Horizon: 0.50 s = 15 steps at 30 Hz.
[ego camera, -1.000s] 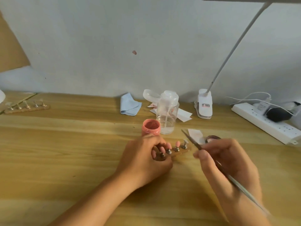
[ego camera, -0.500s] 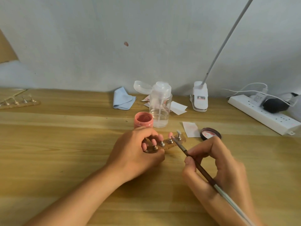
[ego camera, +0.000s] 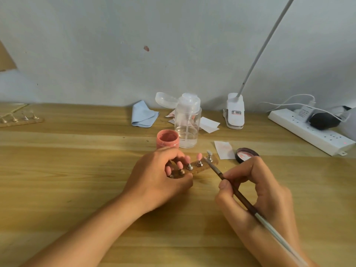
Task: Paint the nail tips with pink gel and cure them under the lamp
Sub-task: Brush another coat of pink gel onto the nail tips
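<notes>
A wooden nail-tip holder (ego camera: 203, 167) lies at the table's middle with several tips on metal stands. Most tips are pink, such as one pink tip (ego camera: 199, 156); the rightmost tip (ego camera: 208, 152) is still pale. My left hand (ego camera: 159, 176) grips the holder's left end, covering part of it. My right hand (ego camera: 258, 191) pinches a thin brush (ego camera: 231, 185), whose bristles sit at the base of the pale tip. An open pink gel jar (ego camera: 167, 139) stands just behind my left hand. The clip lamp (ego camera: 235, 112) stands at the back, its head out of view.
A clear pump bottle (ego camera: 187, 122) stands beside the jar, with a blue cloth (ego camera: 143, 116) and paper slips behind. The jar's lid (ego camera: 246, 154) and a paper square (ego camera: 224, 150) lie right of the holder. A power strip (ego camera: 312, 132) runs along the right; another holder (ego camera: 21, 119) sits far left.
My right hand has lowered and brought the brush tip from above the paper square down to the rightmost nail tip. My left hand keeps holding the holder.
</notes>
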Motion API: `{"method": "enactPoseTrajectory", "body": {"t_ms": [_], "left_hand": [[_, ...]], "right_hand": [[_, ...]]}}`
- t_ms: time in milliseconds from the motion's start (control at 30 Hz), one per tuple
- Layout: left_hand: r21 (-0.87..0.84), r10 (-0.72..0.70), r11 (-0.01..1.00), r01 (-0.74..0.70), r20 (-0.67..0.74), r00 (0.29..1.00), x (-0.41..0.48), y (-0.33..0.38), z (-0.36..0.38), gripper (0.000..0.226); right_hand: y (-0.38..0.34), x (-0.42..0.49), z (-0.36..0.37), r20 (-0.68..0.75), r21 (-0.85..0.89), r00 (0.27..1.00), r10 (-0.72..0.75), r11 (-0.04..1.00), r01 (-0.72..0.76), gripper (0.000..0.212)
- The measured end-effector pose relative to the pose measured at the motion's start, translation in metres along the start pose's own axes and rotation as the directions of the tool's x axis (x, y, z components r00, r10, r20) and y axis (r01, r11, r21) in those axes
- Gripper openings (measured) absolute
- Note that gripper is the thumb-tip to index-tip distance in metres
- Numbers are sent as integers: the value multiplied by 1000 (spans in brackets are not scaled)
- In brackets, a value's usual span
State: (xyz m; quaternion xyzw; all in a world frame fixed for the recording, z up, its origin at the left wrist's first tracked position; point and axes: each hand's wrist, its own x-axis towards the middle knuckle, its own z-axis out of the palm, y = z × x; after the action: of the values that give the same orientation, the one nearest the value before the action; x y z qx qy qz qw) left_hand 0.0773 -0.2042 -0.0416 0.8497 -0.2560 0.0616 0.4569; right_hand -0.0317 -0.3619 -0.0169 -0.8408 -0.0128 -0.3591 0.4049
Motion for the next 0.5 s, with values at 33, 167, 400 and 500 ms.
{"method": "enactPoseTrajectory", "body": {"t_ms": [33,167,400,500], "left_hand": [[-2,-5,1000,5,-4,1000,0,0,0,28],[-2,2,1000,-2,-6,1000,-1,1,0,23],[11,-18,1000,18,0,1000,-1,4,-1,19],[18,-9,1000,10,-9,1000,-2,6,-2,18]], "right_hand": [[0,0,-1,-14,13,1000,-5,1000,6,12],[0,0,-1,-4,15,1000,-19,1000,19,12],[2,-2,0,-2,0,999,-34,999,34,9],[2,-3,-2,-92,51,994,-59,997,63,10]]}}
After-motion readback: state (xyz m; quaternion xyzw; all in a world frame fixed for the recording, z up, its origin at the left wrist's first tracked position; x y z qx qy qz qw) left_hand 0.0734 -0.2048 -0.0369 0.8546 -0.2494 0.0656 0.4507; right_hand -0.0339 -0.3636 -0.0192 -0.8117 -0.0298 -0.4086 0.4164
